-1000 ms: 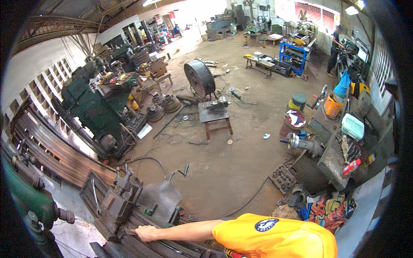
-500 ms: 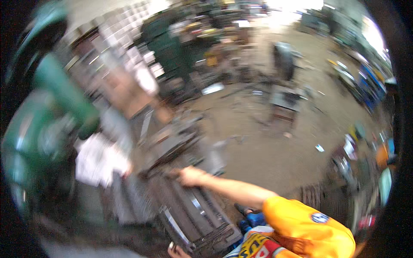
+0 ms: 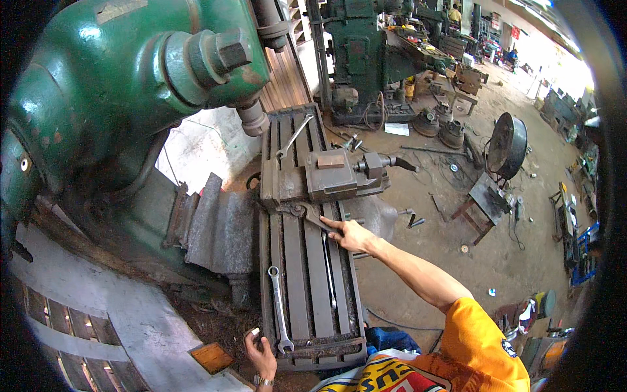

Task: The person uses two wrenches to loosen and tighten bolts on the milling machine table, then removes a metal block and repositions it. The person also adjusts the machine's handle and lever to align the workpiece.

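Note:
My right hand [image 3: 349,234] reaches out over the slotted machine table [image 3: 313,281] and grips the handle of a dark spanner [image 3: 312,217]. The spanner's ring end sits at the base of the grey machine vise [image 3: 339,173], which is clamped on the table. My left hand [image 3: 261,355] rests with fingers apart at the table's near left corner. It lies beside the lower end of a bright combination wrench [image 3: 279,317] that lies loose along a slot. A second bright wrench [image 3: 292,137] lies on the far end of the table.
The big green milling machine head [image 3: 130,78] hangs over the left. A wooden block [image 3: 211,357] lies near my left hand. Another green machine [image 3: 359,52], a round drum [image 3: 508,145] and a small metal stool [image 3: 486,199] stand on the littered concrete floor to the right.
The view has swung from the open workshop floor down onto the milling table. My right arm stayed stretched out and now holds the spanner at the vise. My left hand has come into view.

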The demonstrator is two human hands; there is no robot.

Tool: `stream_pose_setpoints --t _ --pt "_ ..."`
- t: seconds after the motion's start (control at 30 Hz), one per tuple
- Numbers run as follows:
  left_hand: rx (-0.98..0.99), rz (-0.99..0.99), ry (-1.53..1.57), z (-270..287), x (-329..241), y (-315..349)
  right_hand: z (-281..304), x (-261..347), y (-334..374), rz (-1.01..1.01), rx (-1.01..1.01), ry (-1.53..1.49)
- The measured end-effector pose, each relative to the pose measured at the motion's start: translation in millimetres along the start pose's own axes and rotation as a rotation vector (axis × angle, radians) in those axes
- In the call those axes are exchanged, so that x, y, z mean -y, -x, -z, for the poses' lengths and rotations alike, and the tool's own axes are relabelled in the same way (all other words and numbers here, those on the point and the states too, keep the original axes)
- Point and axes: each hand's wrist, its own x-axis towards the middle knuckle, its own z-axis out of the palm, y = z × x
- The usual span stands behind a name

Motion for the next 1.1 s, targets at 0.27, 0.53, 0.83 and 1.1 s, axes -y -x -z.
stream_pose_setpoints --t 0.27,0.53,0.83,1.1 --pt "-0.022 0.033 -0.079 0 -6 1 -1 2 0 0.067 -0.035 0.030" --pt "-0.034 -0.008 -0.035 -2 2 1 -10 -6 1 -0.025 0.076 -0.004" --pt "-0.041 0.020 -0.035 0 -1 2 -58 28 13 -0.179 -0.125 -0.162" --pt "-0.081 0.023 -0.015 -1 -6 4 -55 21 22 -0.428 0.035 -0.738"
